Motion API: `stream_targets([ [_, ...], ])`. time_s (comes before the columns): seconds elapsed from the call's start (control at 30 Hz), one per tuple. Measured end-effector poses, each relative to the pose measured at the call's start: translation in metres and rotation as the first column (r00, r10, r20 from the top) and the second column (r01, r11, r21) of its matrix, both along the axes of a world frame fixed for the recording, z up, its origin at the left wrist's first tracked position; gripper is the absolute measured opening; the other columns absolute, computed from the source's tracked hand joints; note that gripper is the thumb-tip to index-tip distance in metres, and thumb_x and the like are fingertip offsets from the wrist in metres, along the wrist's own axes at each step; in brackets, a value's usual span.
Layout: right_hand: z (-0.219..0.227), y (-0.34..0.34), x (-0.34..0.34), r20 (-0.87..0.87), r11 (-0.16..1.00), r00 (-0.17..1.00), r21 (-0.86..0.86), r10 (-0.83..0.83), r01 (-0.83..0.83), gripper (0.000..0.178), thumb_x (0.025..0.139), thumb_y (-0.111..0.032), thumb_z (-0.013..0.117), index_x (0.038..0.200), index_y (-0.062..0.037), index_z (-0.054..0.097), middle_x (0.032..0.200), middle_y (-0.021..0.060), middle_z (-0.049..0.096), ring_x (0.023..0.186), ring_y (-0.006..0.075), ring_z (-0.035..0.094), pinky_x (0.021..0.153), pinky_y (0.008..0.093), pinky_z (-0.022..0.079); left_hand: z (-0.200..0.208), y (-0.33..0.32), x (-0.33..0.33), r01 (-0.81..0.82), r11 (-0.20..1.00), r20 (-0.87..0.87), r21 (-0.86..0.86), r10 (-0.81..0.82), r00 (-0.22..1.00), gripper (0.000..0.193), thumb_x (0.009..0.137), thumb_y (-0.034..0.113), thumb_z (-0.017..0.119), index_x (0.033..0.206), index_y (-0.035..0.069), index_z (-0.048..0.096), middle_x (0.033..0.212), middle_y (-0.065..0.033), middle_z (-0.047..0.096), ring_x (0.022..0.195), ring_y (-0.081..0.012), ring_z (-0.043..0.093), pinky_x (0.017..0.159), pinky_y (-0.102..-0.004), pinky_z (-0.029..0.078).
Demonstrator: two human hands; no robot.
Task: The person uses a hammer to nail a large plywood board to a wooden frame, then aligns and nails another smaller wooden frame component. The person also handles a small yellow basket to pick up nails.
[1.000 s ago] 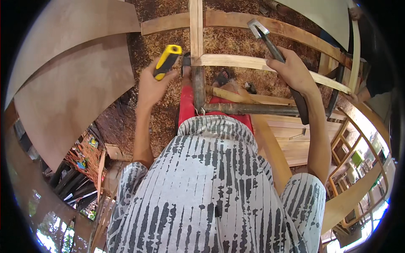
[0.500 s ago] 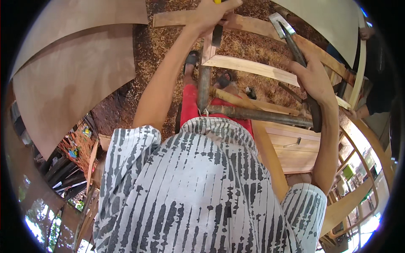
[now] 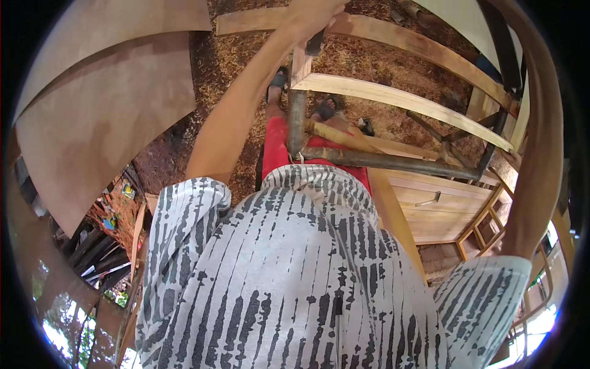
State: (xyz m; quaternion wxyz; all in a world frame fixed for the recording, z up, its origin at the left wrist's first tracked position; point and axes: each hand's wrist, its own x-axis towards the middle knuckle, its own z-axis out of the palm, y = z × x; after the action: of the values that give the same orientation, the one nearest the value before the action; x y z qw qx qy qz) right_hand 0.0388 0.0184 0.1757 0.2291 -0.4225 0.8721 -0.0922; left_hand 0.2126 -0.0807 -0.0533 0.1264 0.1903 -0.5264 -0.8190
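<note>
At the top, my left hand [image 3: 316,15] is closed around a chisel, its dark blade [image 3: 315,43] pointing down at the corner joint of a pale wooden frame [image 3: 393,97]. My right forearm [image 3: 534,141] is raised along the right side, and the hand itself is cut off by the upper edge. Beside that forearm hangs the dark handle of a hammer [image 3: 501,43]; its head is out of view. The frame's corner rests over a brown metal pipe support [image 3: 296,123], close in front of my red-clad legs.
A longer board [image 3: 424,49] crosses behind the frame. Large plywood sheets [image 3: 110,123] stand at the left. A slatted wooden panel [image 3: 436,212] lies low on the right, below a horizontal pipe [image 3: 393,161]. Sawdust covers the ground [image 3: 239,67].
My right arm has swung up and outward to the right, carrying the hammer away from the frame. My left hand stays at the corner with the chisel.
</note>
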Motion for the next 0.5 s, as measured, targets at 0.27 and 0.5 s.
stream_targets([
  [0.27,-0.009,-0.031,0.002,0.14,0.992,0.99,0.125,-0.032,0.015,0.018,0.09,-0.017,0.058,0.077,-0.003,0.058,0.058,0.0002,0.05,0.051,0.0132,0.051,0.05,0.0317,0.045,-0.007,0.003,0.014,-0.073,0.996,0.098,0.042,0.069,0.993,0.021,0.095,0.016,0.07,0.084,0.011,0.053,0.058,0.0041,0.049,0.045,-0.007,0.047,0.04,-0.0247,0.038],
  [0.5,-0.005,-0.021,0.008,0.143,0.98,0.985,0.186,-0.093,0.066,0.014,0.092,-0.018,0.053,0.087,-0.0051,0.053,0.064,0.0004,0.053,0.051,0.0111,0.048,0.048,0.0283,0.044,-0.007,0.013,0.021,-0.033,0.998,0.124,-0.052,0.039,0.992,0.023,0.096,0.018,0.07,0.082,0.01,0.053,0.061,0.003,0.052,0.05,-0.0078,0.049,0.045,-0.026,0.042],
])
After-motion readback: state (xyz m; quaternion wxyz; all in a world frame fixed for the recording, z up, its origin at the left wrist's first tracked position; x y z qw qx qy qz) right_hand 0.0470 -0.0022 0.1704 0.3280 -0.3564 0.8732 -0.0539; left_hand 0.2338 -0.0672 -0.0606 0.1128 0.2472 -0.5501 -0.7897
